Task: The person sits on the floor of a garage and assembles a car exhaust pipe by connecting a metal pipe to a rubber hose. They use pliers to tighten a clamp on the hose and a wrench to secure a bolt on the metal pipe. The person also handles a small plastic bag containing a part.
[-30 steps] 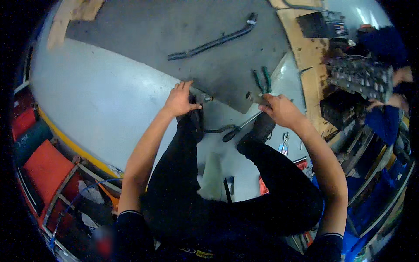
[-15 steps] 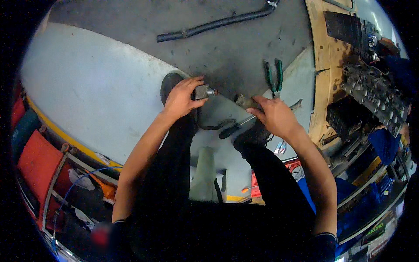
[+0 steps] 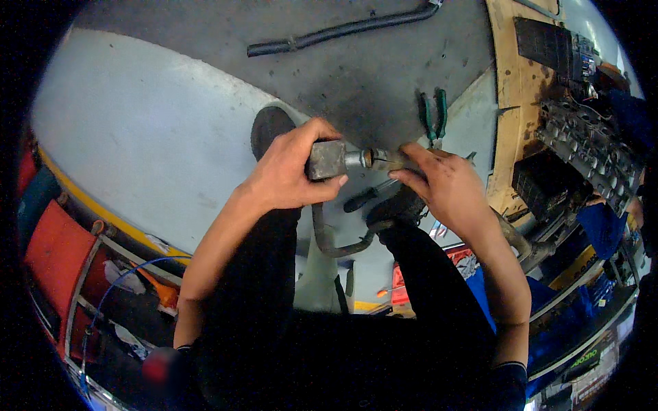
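Note:
My left hand is wrapped round a worn grey metal block with a shiny round pipe stub on its right side. My right hand grips the end of a dirty brownish hose. The hose's open end meets the stub's tip; whether it has slipped over it I cannot tell. Below the block hangs a bent metal pipe, its upper end near my left hand. Beyond my right forearm a thicker tube shows, partly hidden by the arm.
Green-handled pliers and a dark-handled screwdriver lie on the floor near my shoes. A long black hose lies farther off. At right, cardboard borders metal engine parts. A red-panelled metal frame stands left.
The block and the hose end have come together from a gap, both nearer to me. The bent pipe has swung down and toward me, and the tube beyond my right forearm has come into view.

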A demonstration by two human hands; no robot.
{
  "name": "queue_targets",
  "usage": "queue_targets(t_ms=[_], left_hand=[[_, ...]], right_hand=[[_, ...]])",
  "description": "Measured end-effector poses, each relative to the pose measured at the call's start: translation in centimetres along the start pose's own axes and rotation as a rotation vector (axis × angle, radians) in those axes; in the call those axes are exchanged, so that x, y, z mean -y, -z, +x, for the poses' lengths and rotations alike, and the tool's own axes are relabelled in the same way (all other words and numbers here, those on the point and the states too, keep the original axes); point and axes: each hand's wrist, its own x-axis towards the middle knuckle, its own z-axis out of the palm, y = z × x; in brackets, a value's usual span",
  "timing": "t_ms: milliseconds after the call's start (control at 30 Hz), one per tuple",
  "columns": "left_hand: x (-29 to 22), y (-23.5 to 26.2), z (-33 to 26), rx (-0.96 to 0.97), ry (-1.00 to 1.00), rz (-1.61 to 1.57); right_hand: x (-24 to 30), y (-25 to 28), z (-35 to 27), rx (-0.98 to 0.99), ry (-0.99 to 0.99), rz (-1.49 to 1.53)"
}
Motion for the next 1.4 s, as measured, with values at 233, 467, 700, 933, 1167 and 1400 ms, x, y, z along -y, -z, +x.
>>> queue_targets(t_ms=[233,467,700,933,1167,1400], left_hand=[[-2.9,0.9,-0.1,0.148,0.09,0.113],[-3.6,0.0,-0.9,0.144,0.067,0.153],[-4.3,0.0,-0.3,0.1,0.092,0.092],[-3.9,0.5,-0.4,0.086,0.056,0.135],[-2.2,0.0,0.0,0.101,0.066,0.181],[4.4,-1.9,0.2,0.027,0.081,0.153]], right_hand=[[1.0,0.8,-1.0,-0.069,0.005,-0.104],[2.8,0.4,-1.3,0.001,0.037,-0.145],[2.7,1.6,-0.7,0.036,0.033,-0.116],[3.1,1.8,-0.1,0.015,0.064,-0.152],[1.5,-2.1,2.3,0.018,0.17,-0.025],[-1.3,-9.4,7.4,-0.045,0.24,-0.044]])
